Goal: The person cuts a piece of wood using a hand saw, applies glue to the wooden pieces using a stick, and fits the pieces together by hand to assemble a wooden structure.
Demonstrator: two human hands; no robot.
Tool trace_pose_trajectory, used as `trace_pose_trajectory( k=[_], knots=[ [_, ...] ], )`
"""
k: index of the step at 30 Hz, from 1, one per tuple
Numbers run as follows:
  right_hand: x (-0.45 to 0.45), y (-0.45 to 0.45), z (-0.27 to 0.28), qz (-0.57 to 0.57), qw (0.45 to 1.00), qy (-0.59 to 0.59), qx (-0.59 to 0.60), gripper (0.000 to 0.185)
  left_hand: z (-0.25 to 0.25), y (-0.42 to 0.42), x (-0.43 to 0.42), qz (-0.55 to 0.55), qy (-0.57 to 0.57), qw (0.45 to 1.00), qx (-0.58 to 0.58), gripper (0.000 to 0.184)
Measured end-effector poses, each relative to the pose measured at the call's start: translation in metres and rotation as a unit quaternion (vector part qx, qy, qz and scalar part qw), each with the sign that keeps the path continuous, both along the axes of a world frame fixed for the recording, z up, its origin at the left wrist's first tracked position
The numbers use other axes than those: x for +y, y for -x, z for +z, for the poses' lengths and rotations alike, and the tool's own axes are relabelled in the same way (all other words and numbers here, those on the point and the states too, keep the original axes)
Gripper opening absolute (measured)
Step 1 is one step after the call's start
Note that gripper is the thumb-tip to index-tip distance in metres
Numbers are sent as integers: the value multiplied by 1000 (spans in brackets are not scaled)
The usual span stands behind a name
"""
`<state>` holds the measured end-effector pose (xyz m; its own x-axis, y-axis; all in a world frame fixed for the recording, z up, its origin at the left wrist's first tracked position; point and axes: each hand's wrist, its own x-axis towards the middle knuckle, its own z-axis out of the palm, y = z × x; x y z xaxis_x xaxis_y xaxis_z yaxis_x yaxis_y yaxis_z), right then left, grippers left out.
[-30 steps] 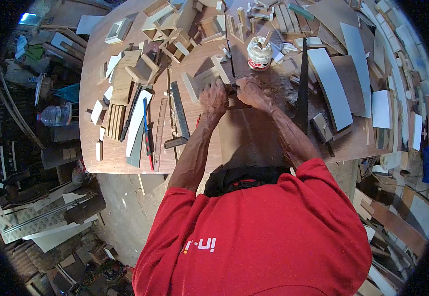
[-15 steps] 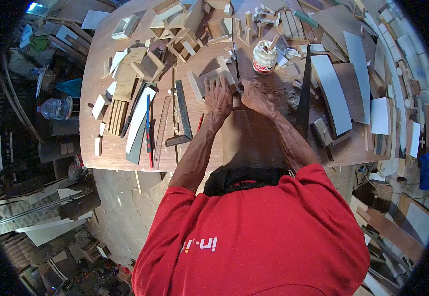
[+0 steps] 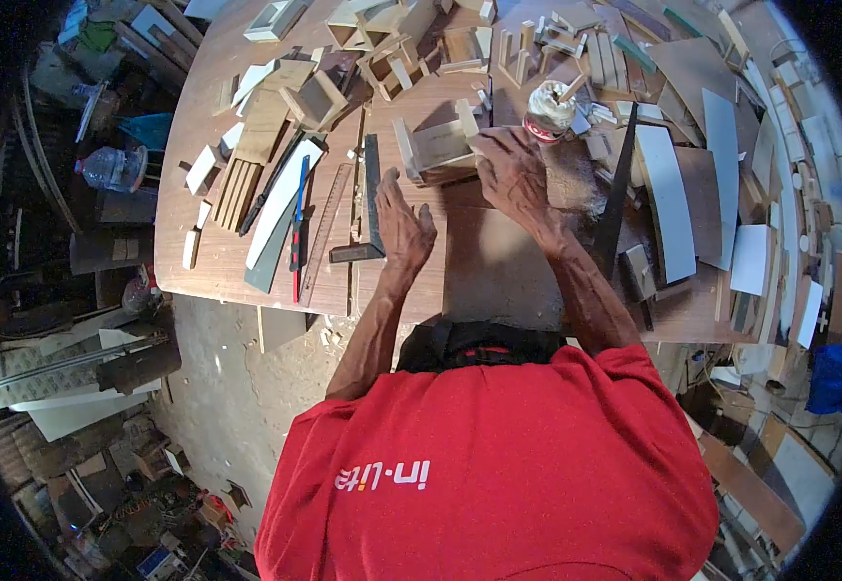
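Note:
A small open wooden box point(image 3: 443, 145) of pale boards lies on the brown tabletop in front of me, its near side in shadow. My right hand point(image 3: 516, 174) is at its right end, with the fingers bent over the corner and partly hiding it. My left hand point(image 3: 405, 228) is raised off the box, fingers apart and holding nothing. Beside it on the left lies a dark try square point(image 3: 372, 194). A jar of white glue point(image 3: 549, 111) with a stick in it stands beyond my right hand.
On the left lie a clear ruler point(image 3: 327, 232), a blue-and-red pencil-like tool point(image 3: 299, 218) and stacked wood strips point(image 3: 237, 194). Several small wooden boxes point(image 3: 392, 63) stand at the back. A black saw-like blade point(image 3: 617, 198) and white panels point(image 3: 666, 203) lie on the right.
My left hand has lifted off the box and drawn back towards me, opening. My right hand has shifted left onto the box's end. The view has tilted slightly.

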<state>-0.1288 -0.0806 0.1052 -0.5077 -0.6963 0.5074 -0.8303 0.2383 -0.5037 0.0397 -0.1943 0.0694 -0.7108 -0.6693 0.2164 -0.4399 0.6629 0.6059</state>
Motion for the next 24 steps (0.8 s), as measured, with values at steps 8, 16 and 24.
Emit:
trace_pose_trajectory(
  k=[8, 16, 24],
  knots=[
    [-22, 1, -23, 58, 986, -109, 110, 25, -4, 4, -29, -43, -26, 999, -21, 78],
    [-15, 8, -29, 50, 984, -127, 113, 14, -9, 12, -32, -38, -63, 997, -25, 80],
    [-12, 8, -35, 85, 991, -84, 63, 11, -27, 9, -37, -44, -41, 998, -7, 74]
  ],
)
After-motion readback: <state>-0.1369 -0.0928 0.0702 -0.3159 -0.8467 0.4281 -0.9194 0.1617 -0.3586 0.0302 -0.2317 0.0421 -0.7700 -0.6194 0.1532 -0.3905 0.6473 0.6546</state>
